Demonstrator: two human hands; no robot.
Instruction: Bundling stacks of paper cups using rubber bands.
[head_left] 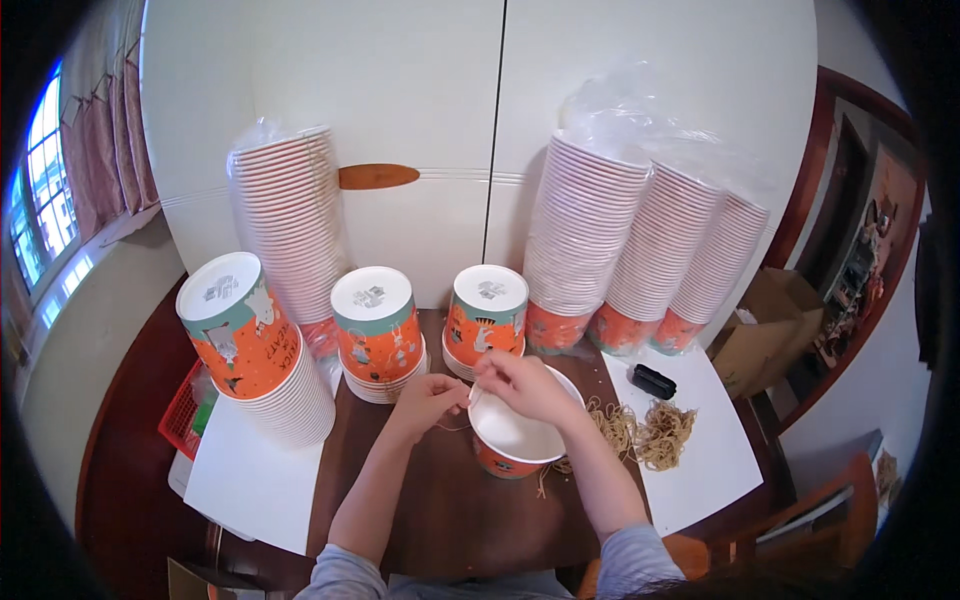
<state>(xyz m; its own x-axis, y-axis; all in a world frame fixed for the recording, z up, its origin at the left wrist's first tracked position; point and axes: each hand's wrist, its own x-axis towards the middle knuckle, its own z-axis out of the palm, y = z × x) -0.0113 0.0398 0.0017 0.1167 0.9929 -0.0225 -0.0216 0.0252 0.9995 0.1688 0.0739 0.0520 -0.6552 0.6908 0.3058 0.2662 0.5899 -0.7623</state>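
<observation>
An orange paper bucket (515, 462) with a white inside stands with its mouth up on the brown table in front of me. At its left rim my left hand (428, 406) is closed in a pinch, a thin string (452, 429) trailing below the fingers. Just beside it, my right hand (525, 387) reaches over the mouth, its fingertips pinched at the same rim. What those right fingertips hold is too small to make out. A short end of string also hangs by the bucket's lower right side.
Tan strings (665, 436) lie heaped right of the bucket, near a black object (653, 381). Upside-down bucket stacks (262, 345) (378, 325) (487, 320) stand left and behind. Tall plastic-wrapped stacks (590, 230) (290, 210) rise at the back. A cardboard box (765, 335) sits right.
</observation>
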